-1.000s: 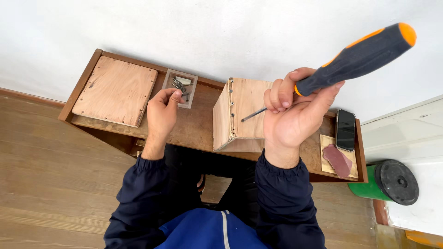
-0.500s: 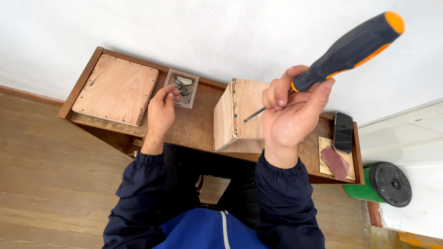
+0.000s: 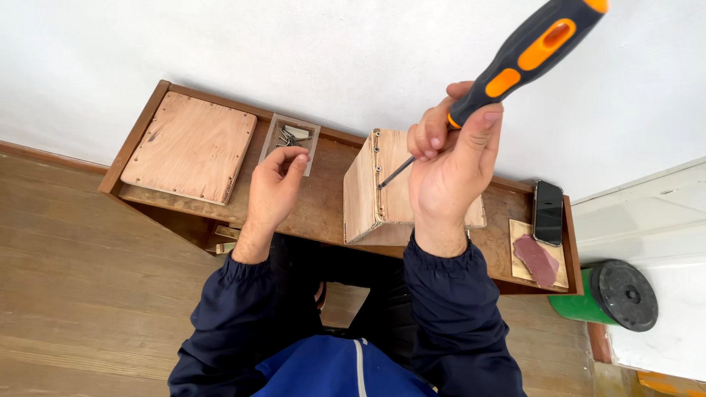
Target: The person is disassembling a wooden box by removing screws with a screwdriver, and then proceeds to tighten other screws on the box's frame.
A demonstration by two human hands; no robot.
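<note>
**A:** So the right hand (image 3: pixel 450 165) is clenched round the black-and-orange screwdriver (image 3: pixel 526 55), handle sticking up and away from the body, tip resting at the row of screws on the corner edge of the plywood box (image 3: pixel 382 191) just left of that hand. What makes this step go well?

**B:** I'd say get the shaft in line with the screw first — right now it comes in at a slant, and a slanted tip likes to slip out of the head. Choking up near the shaft, like those fingers do, helps steer it.

**A:** And the other one?

**B:** The left hand (image 3: pixel 273 187) is over at the little tray of screws (image 3: pixel 290 136) just beyond its fingertips, thumb and fingers pinched together — can't tell if there's a screw in the pinch. Wrist is bent forward, forearm resting at the worktop (image 3: pixel 323 209) edge. Nothing is steadying the box, so I'd bring a hand back to it before pushing hard.

**A:** Flat plywood panel (image 3: pixel 190 147) sits further left of that hand, untouched.
</note>
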